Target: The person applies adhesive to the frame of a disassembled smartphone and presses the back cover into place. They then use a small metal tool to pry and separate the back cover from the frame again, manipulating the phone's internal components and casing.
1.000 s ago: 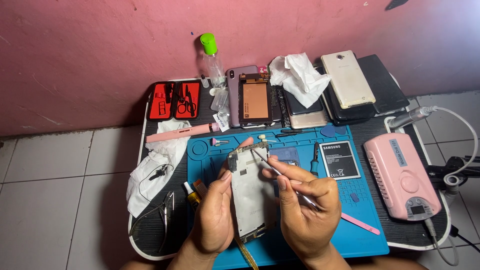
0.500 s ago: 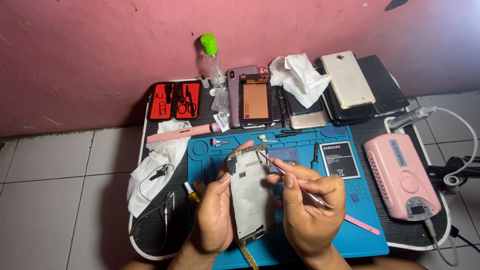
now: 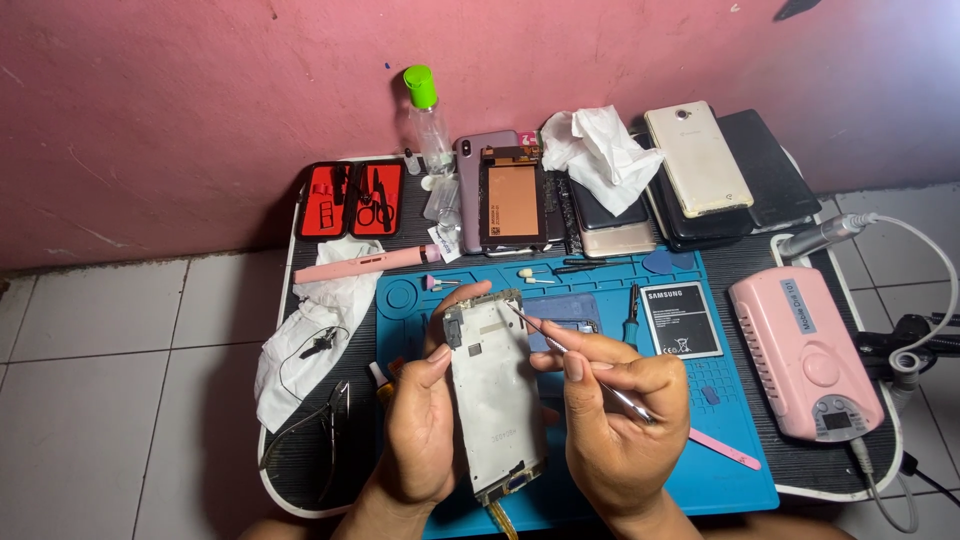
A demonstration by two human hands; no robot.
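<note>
Left hand [image 3: 420,420] wraps the left edge of an opened phone frame [image 3: 495,395], fingers curled behind it and thumb pressed on the front, holding it upright-tilted above the blue work mat [image 3: 720,470]. Right hand [image 3: 620,420] pinches a thin metal tweezers-like tool [image 3: 560,345] between thumb and forefinger; the tip points up-left and touches, or sits just at, the upper part of the frame near the dark component in the top corner. Exact contact point too small to resolve.

Status, judged from how things lie: the phone is already open. Back cover and battery are out; a black battery [image 3: 680,320] lies flat on the mat to the right of the frame. The frame's inner white plate is exposed, and a gold flex strip hangs from its lower end. Work on the top section appears to be in hand; nothing shows reassembly begun. Whether any small part is gripped in the tool tip: cannot tell.

Surroundings: a small screwdriver [image 3: 632,305] on the mat between frame and battery; a pink pen-shaped tool [image 3: 365,264] at the mat's upper left; a red tool case [image 3: 350,198] open behind it; a clear bottle with green cap [image 3: 425,115] against the wall; several phones stacked at the back of the tabletop [image 3: 290,460], one topped with a crumpled tissue [image 3: 600,150]; a pink drill unit [image 3: 805,355] at right.
</note>
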